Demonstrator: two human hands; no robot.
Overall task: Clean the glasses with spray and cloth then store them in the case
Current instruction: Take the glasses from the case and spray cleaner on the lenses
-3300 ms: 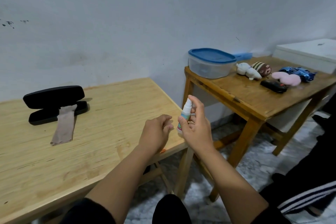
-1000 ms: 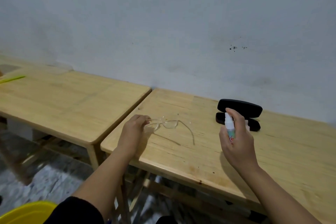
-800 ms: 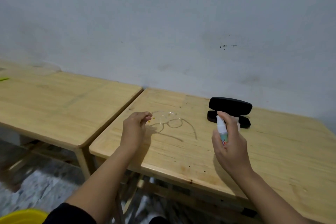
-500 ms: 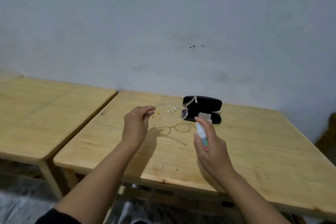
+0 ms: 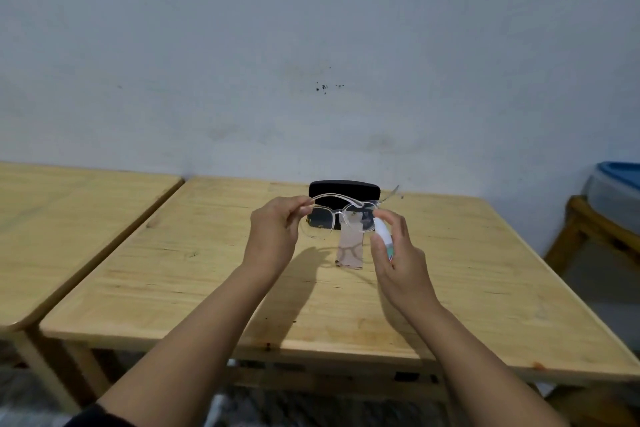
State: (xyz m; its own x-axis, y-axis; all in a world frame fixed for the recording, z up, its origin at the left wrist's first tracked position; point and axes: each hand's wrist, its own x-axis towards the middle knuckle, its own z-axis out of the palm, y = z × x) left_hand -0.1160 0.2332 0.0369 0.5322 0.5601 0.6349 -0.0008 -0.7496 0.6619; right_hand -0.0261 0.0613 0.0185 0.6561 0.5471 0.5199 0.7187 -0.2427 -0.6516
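Left hand [image 5: 273, 236] pinches clear glasses [image 5: 341, 215] aloft over surface [image 5: 207, 274] near far edge, right hand [image 5: 398, 253] grips spray bottle [image 5: 383, 234] just beside them, open case [image 5: 343, 192] and cloth [image 5: 350, 250] behind.

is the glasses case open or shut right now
Open. The black case sits at the back of the table with its lid raised above the base, and the cloth hangs out of the gap onto the wood.

Wooden surface [image 5: 485, 288] against a pale wall [image 5: 311, 28] with dark specks. Second wooden table [image 5: 69, 218] just beside it on the left. Far right: third table [image 5: 588, 222] carrying a blue-lidded container [image 5: 616, 184].
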